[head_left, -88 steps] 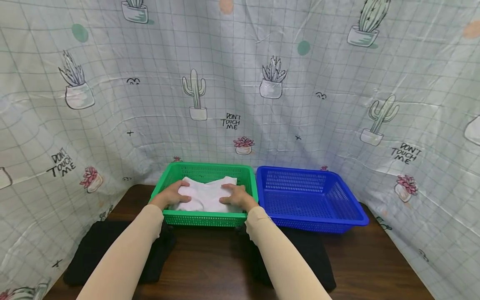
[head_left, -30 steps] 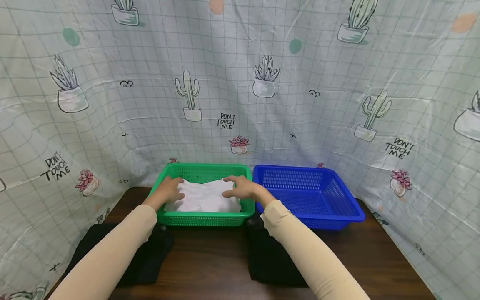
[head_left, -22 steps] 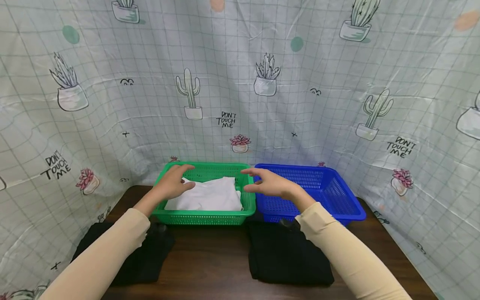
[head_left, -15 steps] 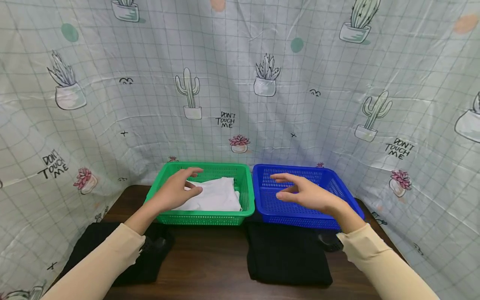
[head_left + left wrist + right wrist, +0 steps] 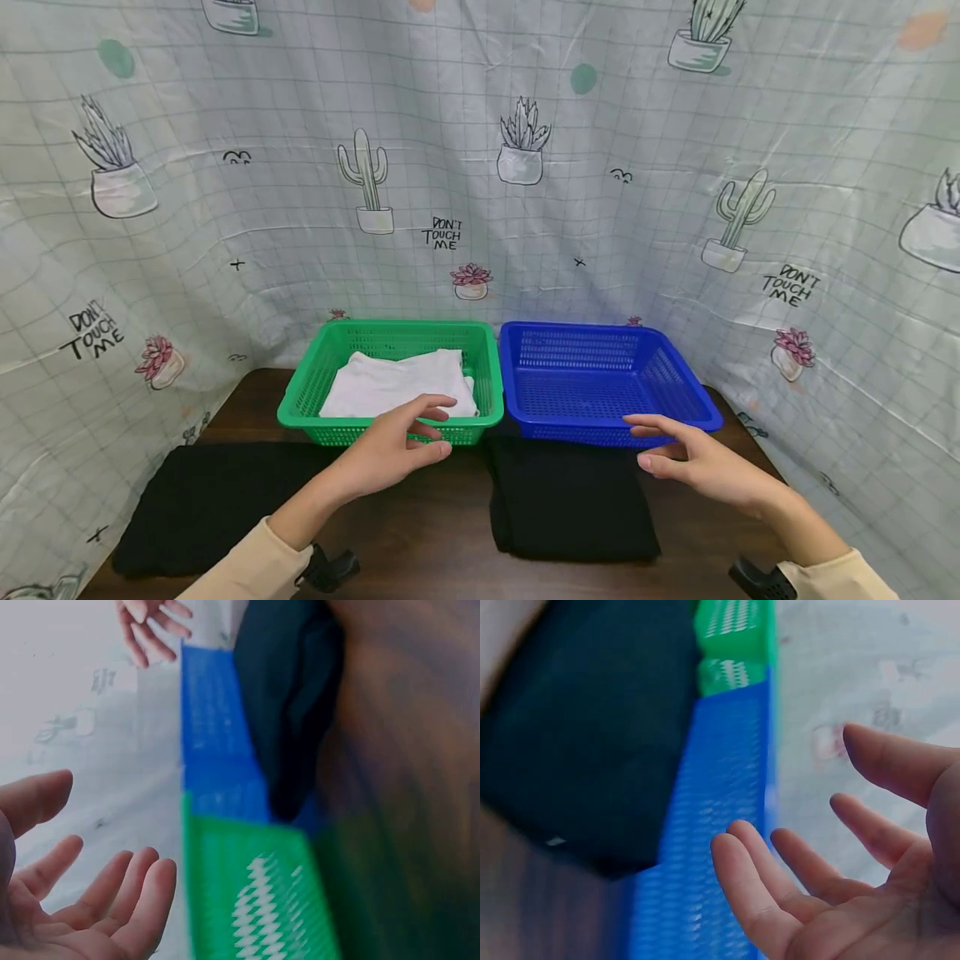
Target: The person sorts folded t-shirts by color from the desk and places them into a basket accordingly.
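A folded white cloth (image 5: 401, 383) lies in the green basket (image 5: 300, 408) at the back left. My left hand (image 5: 393, 450) hovers in front of that basket's near wall, fingers loosely bent and holding nothing. To the right, my right hand (image 5: 701, 467) is in the air near the front right of the blue basket (image 5: 585, 396), which has nothing in it; this hand is free too. Between the hands, a folded black cloth (image 5: 573, 500) rests on the table. Both wrist views show bare palms with relaxed fingers (image 5: 154, 904).
Another black cloth (image 5: 217, 500) lies on the left of the dark wooden table (image 5: 420, 542). A patterned curtain (image 5: 480, 167) hangs behind and at both sides. The baskets stand side by side close to it.
Both hands let go of the white cloth, rose out of the green basket and drew back toward me. The right hand also moved right, past the blue basket. The white cloth stayed in the basket.
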Available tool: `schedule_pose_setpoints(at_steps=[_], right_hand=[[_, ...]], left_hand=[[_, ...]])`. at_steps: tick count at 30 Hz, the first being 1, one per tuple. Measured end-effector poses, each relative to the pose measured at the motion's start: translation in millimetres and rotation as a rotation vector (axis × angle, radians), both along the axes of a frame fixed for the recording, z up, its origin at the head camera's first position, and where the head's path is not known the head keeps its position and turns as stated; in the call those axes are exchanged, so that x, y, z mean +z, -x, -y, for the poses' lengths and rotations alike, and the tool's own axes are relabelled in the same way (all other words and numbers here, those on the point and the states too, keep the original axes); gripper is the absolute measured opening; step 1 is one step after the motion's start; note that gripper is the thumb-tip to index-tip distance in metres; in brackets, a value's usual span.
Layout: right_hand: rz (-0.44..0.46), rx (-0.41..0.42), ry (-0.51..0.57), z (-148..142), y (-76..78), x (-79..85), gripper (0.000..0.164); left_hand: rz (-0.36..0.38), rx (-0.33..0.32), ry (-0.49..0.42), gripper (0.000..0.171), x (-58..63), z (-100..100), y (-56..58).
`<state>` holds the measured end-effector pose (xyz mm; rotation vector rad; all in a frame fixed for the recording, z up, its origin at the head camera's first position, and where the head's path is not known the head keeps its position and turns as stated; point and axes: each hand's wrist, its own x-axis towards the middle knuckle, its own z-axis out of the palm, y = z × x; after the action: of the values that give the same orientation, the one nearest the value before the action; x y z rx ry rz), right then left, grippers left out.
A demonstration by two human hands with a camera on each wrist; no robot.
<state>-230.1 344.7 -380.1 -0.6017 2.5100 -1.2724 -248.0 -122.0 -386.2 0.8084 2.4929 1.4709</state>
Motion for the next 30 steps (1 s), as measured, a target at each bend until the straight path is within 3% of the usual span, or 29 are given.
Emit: schedule_pose_setpoints(at_steps=[6, 13, 18, 24, 27, 30], right_hand=[[0.064, -0.006, 0.054, -15.0, -0.3, -36.2, 0.065], [0.242, -0.068, 0.129, -22.7, -2.2, -67.5, 0.072], [0.356, -0.089, 0.183, -22.5, -1.7, -75.0, 0.075], [0.433, -0.112, 0.21, -17.7, 1.5, -78.4, 0.075], [0.446, -0.118, 0.215, -11.1, 5.0, -82.7, 0.074], [0.423, -0.121, 0.206, -2.8, 6.9, -86.0, 0.075]], left_hand=[[0.153, -0.03, -0.023, 0.053, -34.0, -25.8, -5.9], [0.285, -0.052, -0.034, 0.061, -67.4, -49.3, -2.7], [0.377, -0.035, -0.07, 0.066, -78.1, -66.7, 3.0], [0.545, -0.049, -0.202, 0.074, -84.9, -89.1, 10.9], [0.568, -0.042, -0.207, 0.076, -87.4, -99.6, 11.9], [0.542, -0.01, -0.183, 0.073, -87.9, -109.2, 10.3]])
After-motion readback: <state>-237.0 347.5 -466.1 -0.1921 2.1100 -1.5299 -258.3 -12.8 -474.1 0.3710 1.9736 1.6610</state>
